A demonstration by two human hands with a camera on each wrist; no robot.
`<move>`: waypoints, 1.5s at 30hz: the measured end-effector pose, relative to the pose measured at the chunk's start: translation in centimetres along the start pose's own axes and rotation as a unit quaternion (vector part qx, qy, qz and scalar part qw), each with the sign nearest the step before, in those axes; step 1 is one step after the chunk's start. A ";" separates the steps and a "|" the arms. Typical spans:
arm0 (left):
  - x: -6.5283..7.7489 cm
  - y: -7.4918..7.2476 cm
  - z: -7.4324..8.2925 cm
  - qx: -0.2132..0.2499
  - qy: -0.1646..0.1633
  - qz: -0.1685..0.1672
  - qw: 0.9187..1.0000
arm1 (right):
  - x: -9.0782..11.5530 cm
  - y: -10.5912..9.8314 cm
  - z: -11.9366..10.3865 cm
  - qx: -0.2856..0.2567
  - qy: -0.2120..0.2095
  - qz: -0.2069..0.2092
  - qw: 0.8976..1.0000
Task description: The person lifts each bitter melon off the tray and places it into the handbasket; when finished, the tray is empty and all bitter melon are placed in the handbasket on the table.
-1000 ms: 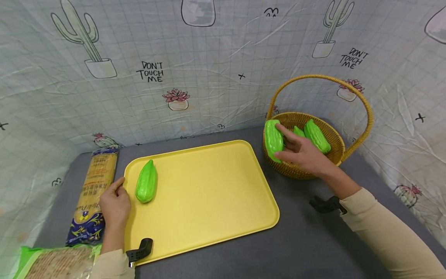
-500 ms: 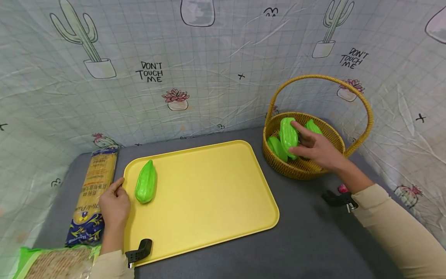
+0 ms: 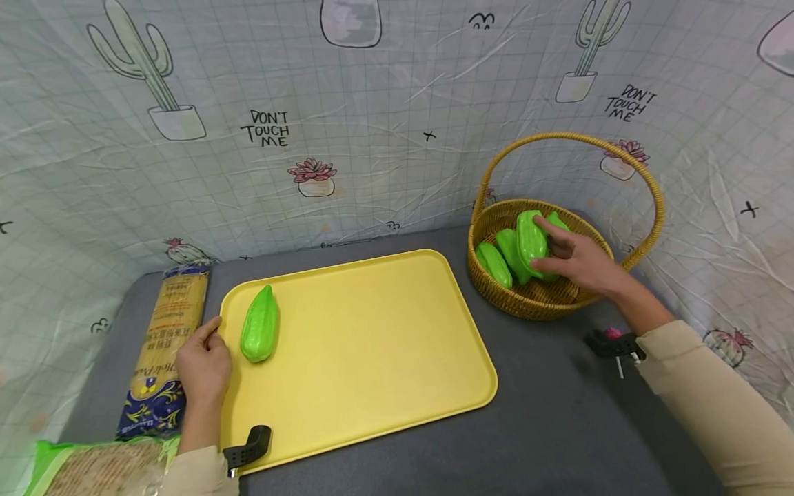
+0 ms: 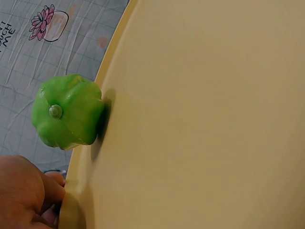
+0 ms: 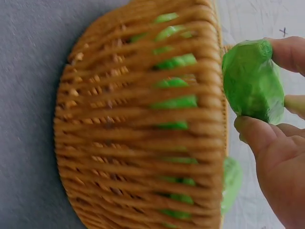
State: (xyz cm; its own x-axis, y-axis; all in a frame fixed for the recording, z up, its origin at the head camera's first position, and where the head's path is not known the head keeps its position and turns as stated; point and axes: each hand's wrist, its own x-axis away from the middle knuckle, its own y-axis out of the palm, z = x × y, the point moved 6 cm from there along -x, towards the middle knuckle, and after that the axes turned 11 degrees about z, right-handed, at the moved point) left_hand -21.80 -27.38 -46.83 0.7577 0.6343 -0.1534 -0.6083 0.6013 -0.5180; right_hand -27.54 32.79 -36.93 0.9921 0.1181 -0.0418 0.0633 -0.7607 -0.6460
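Observation:
My right hand [image 3: 579,260] holds a green, ribbed bitter melon [image 3: 531,238] over the wicker basket [image 3: 527,306], thumb on one side and fingers on the other. In the right wrist view, this bitter melon [image 5: 252,81] sits above the basket's rim. Several more bitter melons [image 3: 494,265] lie inside the basket, partly hidden by the held one. Another bitter melon [image 3: 259,325] rests on the left part of the yellow tray [image 3: 372,331]. At the tray's left edge, my left hand [image 3: 205,362] pinches the rim, its fingers [image 4: 53,193] partly hidden in the left wrist view.
Left of the tray lies a long pasta packet [image 3: 163,351], beside my left hand. A bag with green edges [image 3: 105,468] is at the bottom left corner. The basket's tall handle [image 3: 657,200] arches over its opening. Patterned cloth [image 3: 372,124] hangs behind the grey table.
My right hand has moved rightward over the basket with the bitter melon, uncovering others on the basket's left side. The left hand and the tray stay in place.

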 end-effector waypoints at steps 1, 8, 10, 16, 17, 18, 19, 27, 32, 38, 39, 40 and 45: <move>0.0 0.0 0.0 0.000 -0.001 0.000 1.000 | 0.0 -0.1 0.1 -0.004 0.002 0.002 1.000; -0.1 0.1 -0.3 -0.002 -0.003 -0.005 1.000 | -0.2 -0.7 0.7 -0.020 0.015 -0.006 1.000; -0.2 0.1 -0.4 -0.003 -0.003 -0.006 1.000 | -0.2 -0.7 0.8 -0.015 0.016 -0.010 1.000; -0.2 0.1 -0.4 -0.002 0.000 -0.005 1.000 | -0.4 -0.7 1.1 -0.003 0.002 -0.019 1.000; -0.2 0.1 -0.3 -0.001 0.001 -0.005 1.000 | -0.4 -0.7 1.2 -0.002 0.001 -0.020 1.000; -0.2 0.1 -0.3 -0.001 0.001 -0.006 1.000 | -0.4 -0.7 1.2 -0.002 0.001 -0.022 1.000; -0.2 0.1 -0.2 -0.001 0.002 -0.006 1.000 | -0.5 -0.7 1.2 -0.004 0.002 -0.023 1.000; 0.0 -0.1 0.1 -0.003 0.004 -0.002 1.000 | -0.9 -0.6 1.2 0.042 -0.013 -0.021 0.999; -0.1 -0.1 0.2 0.000 0.005 0.000 1.000 | -1.0 -0.4 1.1 0.090 -0.024 -0.018 0.995; -0.2 0.0 0.0 0.001 0.008 0.001 1.000 | -0.7 -0.2 0.8 0.089 -0.024 -0.026 0.995; -0.2 0.0 -0.1 0.002 0.008 0.000 1.000 | -0.6 -0.1 0.7 0.084 -0.024 -0.028 0.996; -0.2 0.0 -0.1 0.001 0.008 -0.001 1.000 | -0.6 -0.1 0.7 0.079 -0.023 -0.030 0.996; -0.2 -0.1 -0.4 0.002 0.005 -0.004 1.000 | -0.4 0.2 0.6 0.068 -0.017 -0.039 0.997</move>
State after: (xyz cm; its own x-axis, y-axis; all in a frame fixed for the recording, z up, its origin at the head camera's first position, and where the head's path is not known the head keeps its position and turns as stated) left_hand -21.82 -27.73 -47.06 0.7653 0.6241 -0.1575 -0.6024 0.6083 -0.5168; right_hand -27.96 32.93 -37.51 0.9802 0.1975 -0.0120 0.1229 -0.6552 -0.7454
